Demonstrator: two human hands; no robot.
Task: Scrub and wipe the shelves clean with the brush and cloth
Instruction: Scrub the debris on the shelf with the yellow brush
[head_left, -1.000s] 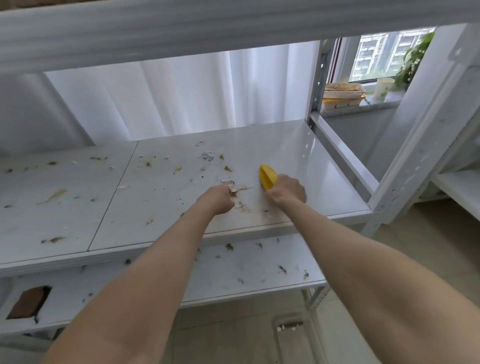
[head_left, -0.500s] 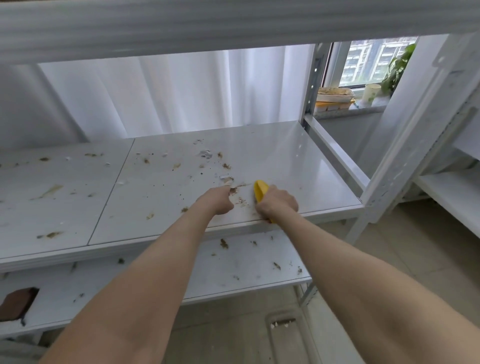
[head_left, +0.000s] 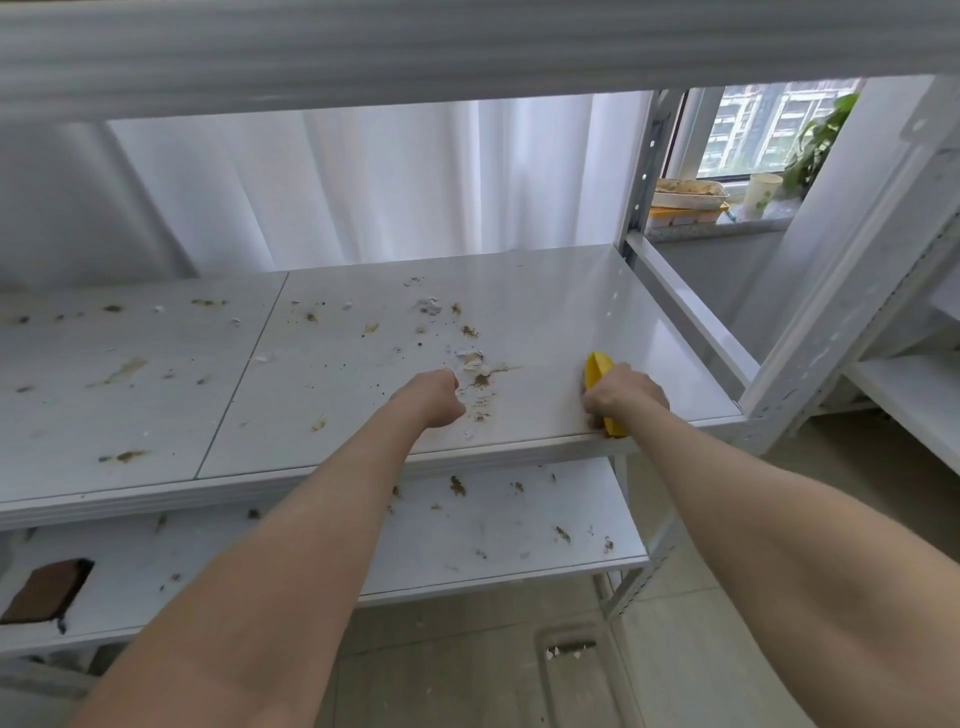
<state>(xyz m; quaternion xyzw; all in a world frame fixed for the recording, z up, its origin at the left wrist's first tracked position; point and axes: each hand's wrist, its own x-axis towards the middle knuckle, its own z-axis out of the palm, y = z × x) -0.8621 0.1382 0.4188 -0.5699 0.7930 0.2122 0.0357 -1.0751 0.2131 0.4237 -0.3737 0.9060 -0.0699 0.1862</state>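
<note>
**Yellow brush** (head_left: 597, 368): lies on the middle shelf (head_left: 545, 291) at its near right corner. Its near end reaches the shelf's front edge and its far end points away.

**Right hand** (head_left: 626, 396): grips the brush from above, fingers curled round its body.

**Left hand** (head_left: 435, 397): rests on the same shelf to the left, well apart from the brush. The fingers are curled into a fist and the palm side is hidden.

**Debris** (head_left: 478, 382): a brown and white patch just beside the left fist, between the 2 hands. Further specks spread far and left across the 2 shelf panels, which meet at a seam (head_left: 244, 374).

**Open surface:** far and right of the brush the shelf runs smooth and glossy to the side rail (head_left: 693, 317) and the slotted upright (head_left: 641, 171).

**Lower shelf** (head_left: 441, 545): scattered specks, with a brown block (head_left: 45, 592) at its left end.

**Upper beam** (head_left: 467, 47): spans the top of the view.

**Background:** a white curtain (head_left: 363, 182) hangs behind the shelves. At far right, a windowsill (head_left: 727, 228) carries stacked containers (head_left: 688, 200), a cup (head_left: 762, 192) and a plant (head_left: 818, 143).
</note>
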